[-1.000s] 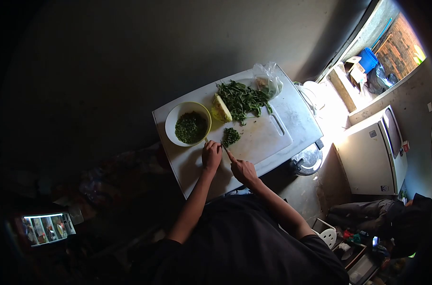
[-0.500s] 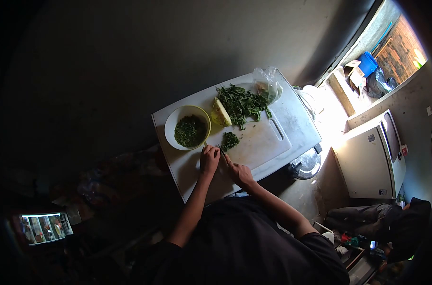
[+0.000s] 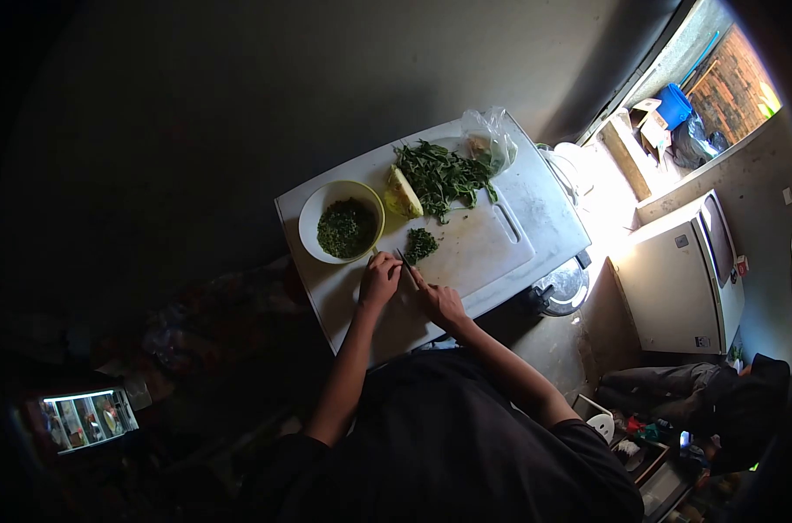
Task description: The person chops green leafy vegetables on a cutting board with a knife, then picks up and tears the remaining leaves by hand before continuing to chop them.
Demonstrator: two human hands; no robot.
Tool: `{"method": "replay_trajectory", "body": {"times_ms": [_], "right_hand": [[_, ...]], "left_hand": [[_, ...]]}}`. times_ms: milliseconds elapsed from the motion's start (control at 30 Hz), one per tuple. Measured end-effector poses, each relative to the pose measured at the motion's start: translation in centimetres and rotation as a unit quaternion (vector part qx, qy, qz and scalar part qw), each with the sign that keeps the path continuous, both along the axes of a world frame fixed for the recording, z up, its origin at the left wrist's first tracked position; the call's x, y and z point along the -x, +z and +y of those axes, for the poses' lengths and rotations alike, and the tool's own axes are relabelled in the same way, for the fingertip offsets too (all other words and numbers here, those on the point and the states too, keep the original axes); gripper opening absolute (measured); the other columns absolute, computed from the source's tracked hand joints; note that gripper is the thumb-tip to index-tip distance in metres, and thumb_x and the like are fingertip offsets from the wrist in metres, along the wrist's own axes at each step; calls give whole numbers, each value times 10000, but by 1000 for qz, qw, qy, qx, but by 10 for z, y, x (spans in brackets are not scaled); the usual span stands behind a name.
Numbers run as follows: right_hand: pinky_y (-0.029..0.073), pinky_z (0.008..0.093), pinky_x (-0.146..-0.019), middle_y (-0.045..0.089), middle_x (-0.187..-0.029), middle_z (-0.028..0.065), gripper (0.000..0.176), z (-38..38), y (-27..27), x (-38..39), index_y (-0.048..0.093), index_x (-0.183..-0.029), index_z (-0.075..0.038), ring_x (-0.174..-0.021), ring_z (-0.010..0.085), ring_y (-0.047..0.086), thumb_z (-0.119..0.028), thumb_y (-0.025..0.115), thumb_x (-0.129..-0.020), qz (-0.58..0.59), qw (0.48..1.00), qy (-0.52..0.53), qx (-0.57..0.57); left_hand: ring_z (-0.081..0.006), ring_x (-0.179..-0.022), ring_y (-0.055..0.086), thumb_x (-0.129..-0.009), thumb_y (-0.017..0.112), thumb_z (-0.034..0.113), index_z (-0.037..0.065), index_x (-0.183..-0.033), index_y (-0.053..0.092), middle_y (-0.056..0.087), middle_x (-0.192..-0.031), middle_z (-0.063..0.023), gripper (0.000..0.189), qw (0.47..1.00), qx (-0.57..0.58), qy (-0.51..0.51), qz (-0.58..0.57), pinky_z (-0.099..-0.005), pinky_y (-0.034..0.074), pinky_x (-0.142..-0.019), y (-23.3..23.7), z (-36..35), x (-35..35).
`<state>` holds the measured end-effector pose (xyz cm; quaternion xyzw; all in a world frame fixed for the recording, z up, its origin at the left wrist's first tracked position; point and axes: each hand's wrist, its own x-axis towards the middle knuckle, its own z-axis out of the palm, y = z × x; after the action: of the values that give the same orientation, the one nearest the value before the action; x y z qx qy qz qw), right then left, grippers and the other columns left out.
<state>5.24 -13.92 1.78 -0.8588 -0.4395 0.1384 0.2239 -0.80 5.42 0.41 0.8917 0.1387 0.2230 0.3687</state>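
Note:
My right hand (image 3: 444, 305) grips a knife (image 3: 404, 259), its dark blade pointing up and left at the near left edge of the white cutting board (image 3: 474, 253). Beside the blade my left hand (image 3: 380, 281) is closed, fingertips pinched together; what they hold is too small to make out. A small heap of chopped greens (image 3: 421, 245) lies on the board just beyond the knife. Left of it stands a bowl (image 3: 309, 225), pale inside with a yellow-green rim, holding finely chopped greens (image 3: 348, 231). Whole leafy greens (image 3: 444, 179) cover the board's far part.
A pale yellow-green wedge (image 3: 404, 193) lies between bowl and leaves. At the table's far corner sits a clear plastic bag (image 3: 496, 144). A lidded pot (image 3: 561, 288) stands beyond the table's right edge, near a white fridge (image 3: 670, 283). Another person's legs (image 3: 662, 388) show lower right.
The table and everything on it appear slightly higher in the view. Both hands stay close together at the knife, and the chopped heap looks much the same.

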Motion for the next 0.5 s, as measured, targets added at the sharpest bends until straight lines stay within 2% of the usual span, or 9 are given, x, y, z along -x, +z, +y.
{"method": "replay_trajectory", "body": {"times_ms": [33, 167, 267, 500], "right_hand": [[527, 519, -623, 721, -932, 190, 759, -1, 0, 1, 299, -1586, -202, -731, 416, 683, -128, 561, -877, -6, 1000, -2, -12], [527, 519, -624, 722, -925, 185, 714, -7, 3, 1, 342, -1568, -199, -729, 420, 681, -136, 556, -890, -1, 1000, -11, -7], [535, 512, -618, 718, -881, 188, 686, -11, 9, -4, 365, -1554, -186, -714, 407, 686, -146, 551, -894, 0, 1000, -11, -15], [531, 537, -644, 711, -842, 221, 651, -12, 30, 9, 377, -1547, -168, -714, 423, 683, -178, 533, -915, 37, 998, -33, 37]], "left_hand": [[-328, -940, 615, -851, 704, 90, 43, -918, 722, 630, -945, -108, 83, 1000, 8, -27, -6, -424, 506, -821, -1, 3, 2], [-308, -921, 629, -853, 714, 113, 52, -923, 740, 647, -948, -86, 96, 999, 26, -18, 35, -413, 509, -810, 5, 4, 2], [-307, -902, 657, -852, 722, 119, 65, -914, 742, 668, -940, -92, 84, 999, -7, -10, 48, -387, 517, -816, 9, 2, -4], [-299, -902, 632, -836, 742, 156, 86, -866, 724, 650, -907, -66, 79, 995, -95, 34, 11, -433, 498, -778, -1, -7, -5]]}}
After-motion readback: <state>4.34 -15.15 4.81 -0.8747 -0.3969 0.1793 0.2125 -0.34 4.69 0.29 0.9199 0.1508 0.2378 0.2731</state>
